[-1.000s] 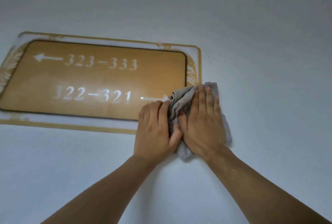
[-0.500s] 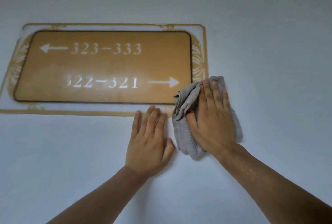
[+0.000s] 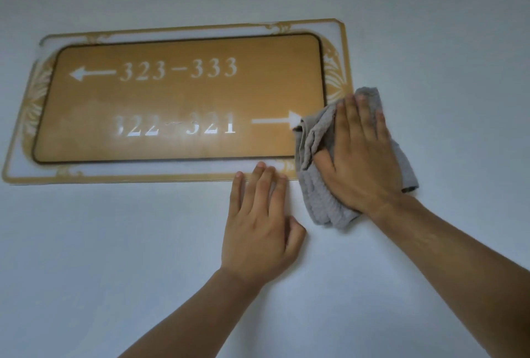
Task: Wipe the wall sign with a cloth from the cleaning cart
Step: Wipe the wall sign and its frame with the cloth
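A gold wall sign with white room numbers and arrows hangs on the pale wall, framed by a clear border with gold ornament. My right hand lies flat on a crumpled grey cloth, pressing it against the sign's lower right corner; the cloth covers that corner and the tip of the lower arrow. My left hand rests flat on the wall just below the sign, fingers together, fingertips touching the bottom border. It holds nothing.
Bare pale wall surrounds the sign on all sides. My two forearms come up from the bottom of the view. No cart or other object is in sight.
My left hand let go of the cloth and dropped onto the wall below the sign. My right hand stayed flat on the cloth at the lower right corner. The view shifted so the sign sits more centrally.
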Tool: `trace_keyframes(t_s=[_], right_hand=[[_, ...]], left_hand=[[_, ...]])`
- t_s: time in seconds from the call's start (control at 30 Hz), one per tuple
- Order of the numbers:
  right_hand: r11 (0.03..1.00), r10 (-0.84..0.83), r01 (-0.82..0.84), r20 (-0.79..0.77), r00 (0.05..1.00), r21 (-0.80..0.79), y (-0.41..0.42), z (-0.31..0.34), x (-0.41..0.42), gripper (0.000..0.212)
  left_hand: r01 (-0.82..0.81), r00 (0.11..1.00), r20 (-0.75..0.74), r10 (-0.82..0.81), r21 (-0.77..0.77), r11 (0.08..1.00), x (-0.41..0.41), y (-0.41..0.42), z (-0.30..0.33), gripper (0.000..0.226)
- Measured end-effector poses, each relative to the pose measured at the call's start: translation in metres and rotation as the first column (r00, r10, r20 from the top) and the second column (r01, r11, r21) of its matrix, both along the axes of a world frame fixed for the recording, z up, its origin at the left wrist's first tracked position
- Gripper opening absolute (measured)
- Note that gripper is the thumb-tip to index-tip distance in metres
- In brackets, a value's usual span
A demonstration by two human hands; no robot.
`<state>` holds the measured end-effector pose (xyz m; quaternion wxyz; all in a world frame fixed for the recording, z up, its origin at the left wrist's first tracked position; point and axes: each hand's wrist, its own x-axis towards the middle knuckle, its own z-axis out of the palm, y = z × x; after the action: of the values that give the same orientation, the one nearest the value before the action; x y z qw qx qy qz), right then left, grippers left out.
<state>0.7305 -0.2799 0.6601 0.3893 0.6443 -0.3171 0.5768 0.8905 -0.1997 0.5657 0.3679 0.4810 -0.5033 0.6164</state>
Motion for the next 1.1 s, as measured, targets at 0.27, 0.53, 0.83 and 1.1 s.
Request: trace_keyframes(t_s=[0.27, 0.53, 0.83, 1.1], right_hand=[[1.0, 0.028, -0.026, 0.07, 0.997, -0.017, 0.0, 0.008, 0.011, 0.08], [1.0, 0.012, -0.011, 0.07, 0.997, -0.008, 0.0, -0.01, 0.01, 0.081], [0.999, -0.035, 0.033, 0.067, 0.997, 0.031, 0.002, -0.025, 0.005, 0.085], [0.999, 0.032, -0.036, 0.126, 0.991, 0.026, 0.002, -0.022, 0.007, 0.082]], left_hand=[[0.008, 1.0, 0.001, -0.008, -0.006, 1.0, 0.001, 0.002, -0.001, 0.059], [0.0, 1.0, -0.019, 0.001, 0.042, 0.999, 0.002, 0.002, -0.009, 0.058], [0.012, 1.0, -0.015, -0.011, 0.064, 0.998, 0.007, -0.002, -0.014, 0.061], [0.014, 1.0, -0.027, -0.012, 0.072, 0.997, 0.005, -0.002, -0.02, 0.062]])
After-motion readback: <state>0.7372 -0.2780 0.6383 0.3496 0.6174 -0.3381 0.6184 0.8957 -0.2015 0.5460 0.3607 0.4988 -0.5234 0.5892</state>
